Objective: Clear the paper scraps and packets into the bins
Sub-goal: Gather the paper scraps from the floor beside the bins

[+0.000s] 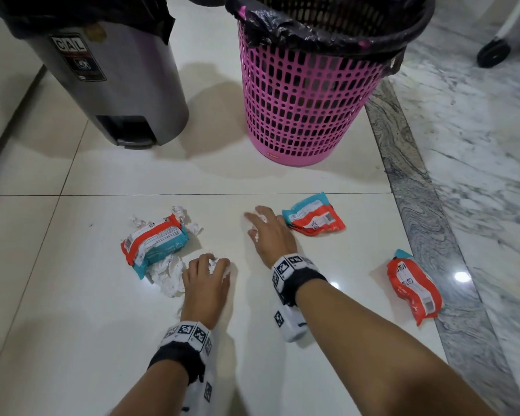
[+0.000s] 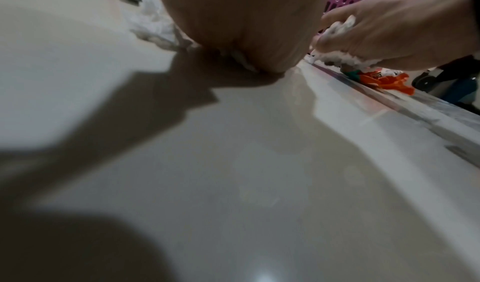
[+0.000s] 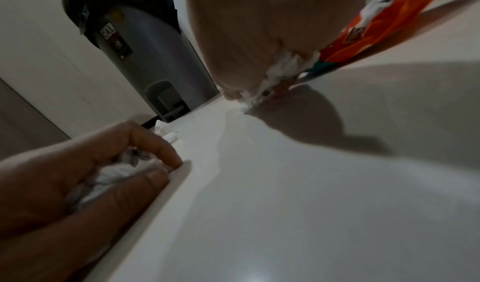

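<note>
Both hands were low on the floor: left hand (image 1: 205,276) curled around a crumpled paper scrap (image 3: 122,170), right hand (image 1: 270,232) clamped on another scrap (image 2: 337,57), probably bound for the pink basket (image 1: 309,94); packets (image 1: 312,217) stayed down.

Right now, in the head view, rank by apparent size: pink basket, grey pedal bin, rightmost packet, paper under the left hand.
1. pink basket and grey pedal bin: both cropped, too close to rank
2. rightmost packet
3. paper, mostly hidden under left hand

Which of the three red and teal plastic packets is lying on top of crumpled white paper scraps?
The leftmost red and teal packet, beside the left hand. The other two lie directly on the white tiled floor.
</note>
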